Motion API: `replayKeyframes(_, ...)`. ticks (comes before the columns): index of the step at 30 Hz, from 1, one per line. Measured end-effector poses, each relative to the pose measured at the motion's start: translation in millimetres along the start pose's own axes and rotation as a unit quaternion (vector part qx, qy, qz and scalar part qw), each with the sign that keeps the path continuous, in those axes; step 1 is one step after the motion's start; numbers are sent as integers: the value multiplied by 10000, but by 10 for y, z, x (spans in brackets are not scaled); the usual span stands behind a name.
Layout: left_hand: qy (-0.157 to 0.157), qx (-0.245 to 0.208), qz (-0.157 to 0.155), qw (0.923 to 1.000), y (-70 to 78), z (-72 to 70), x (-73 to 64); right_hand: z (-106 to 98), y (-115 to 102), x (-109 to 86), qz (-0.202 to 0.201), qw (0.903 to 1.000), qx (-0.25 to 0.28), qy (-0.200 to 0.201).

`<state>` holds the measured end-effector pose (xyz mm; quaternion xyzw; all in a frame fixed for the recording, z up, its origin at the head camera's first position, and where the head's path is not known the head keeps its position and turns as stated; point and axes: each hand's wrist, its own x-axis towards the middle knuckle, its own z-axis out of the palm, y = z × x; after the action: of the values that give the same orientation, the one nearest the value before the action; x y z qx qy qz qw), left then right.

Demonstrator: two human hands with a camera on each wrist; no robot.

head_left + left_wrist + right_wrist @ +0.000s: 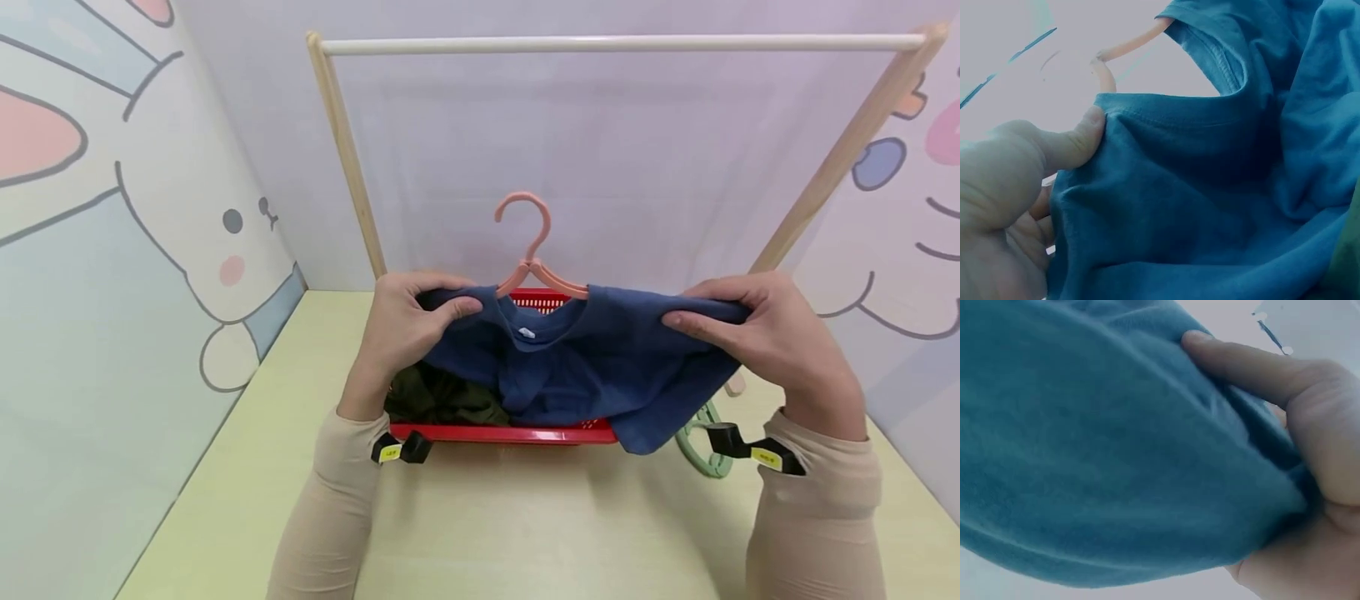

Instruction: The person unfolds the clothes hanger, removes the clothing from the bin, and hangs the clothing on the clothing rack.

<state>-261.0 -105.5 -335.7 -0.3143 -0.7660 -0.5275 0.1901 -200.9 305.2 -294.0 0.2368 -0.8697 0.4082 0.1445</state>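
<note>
A dark blue shirt (600, 358) hangs spread between the two hands, with a pink clothes hanger (534, 265) inside its neck opening. The hanger's hook rises above the collar, and its lower arms are hidden under the cloth. At one shoulder the left hand (408, 321) pinches the fabric, thumb in front, close beside the hanger's arm in the left wrist view. The right hand (757, 329) grips the other shoulder near the sleeve, its thumb lying along the cloth (1116, 444) in the right wrist view.
Behind the shirt stands a red basket (487, 434) holding a dark green garment (442, 396). Green hangers (705, 462) lie on the table (540, 525) to the right. A rack with a white rod (622, 44) and wooden posts (348, 158) spans the back.
</note>
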Motion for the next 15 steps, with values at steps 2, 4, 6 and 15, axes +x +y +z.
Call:
replayKeyframes(2, -64, 3, 29, 10000, -4, -9, 6, -5, -7, -4, 19, 9999, 134, 28)
replayKeyframes(4, -135, -8, 44, 9999, -10, -13, 13, -11, -9, -7, 39, 9997, 238, 94)
replayKeyframes(6, -190, -30, 42, 9998, -19, -10, 20, -21, -6, -12, 65, 9994, 258, 214)
replayKeyframes(15, 698, 709, 172, 9949, -116, -145, 37, -114, 52, -81, 307, 9961, 193, 801)
